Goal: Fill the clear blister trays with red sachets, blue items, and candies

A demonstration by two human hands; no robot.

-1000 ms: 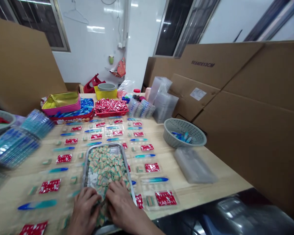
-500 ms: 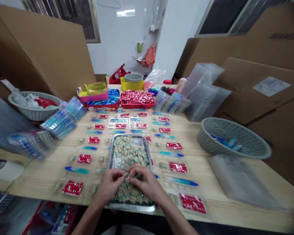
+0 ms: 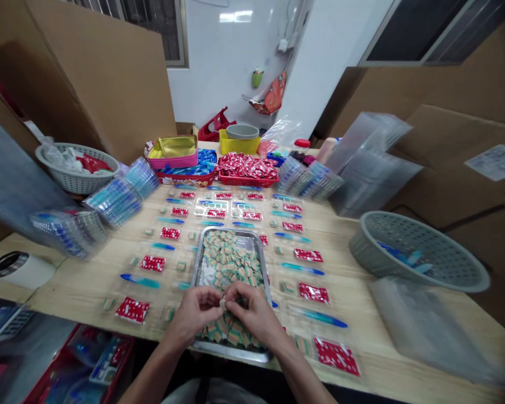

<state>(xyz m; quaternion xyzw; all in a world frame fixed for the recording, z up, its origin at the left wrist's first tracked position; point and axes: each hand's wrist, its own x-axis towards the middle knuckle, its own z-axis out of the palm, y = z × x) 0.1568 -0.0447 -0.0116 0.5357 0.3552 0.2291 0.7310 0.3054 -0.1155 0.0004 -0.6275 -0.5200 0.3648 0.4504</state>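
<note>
Over the near half of a metal tray, my left hand and my right hand meet with their fingers pinched. Between the fingertips is a small pale piece, mostly covered by them. The tray holds a heap of small tan-and-green striped blocks, some of which lie under my hands. Around it, clear plastic trays stand in rows. Many hold a blue pen, a red patterned packet and a small striped block.
At the back are a red tray of packets and a pink tin above blue pens. Grey baskets stand left and right. Stacked filled trays sit left; a white cylinder lies near the left edge.
The view has shifted, so the table sits a little further right in the picture. My hands stay together above the tray, fingertips still pinched, with the small piece slightly turned.
</note>
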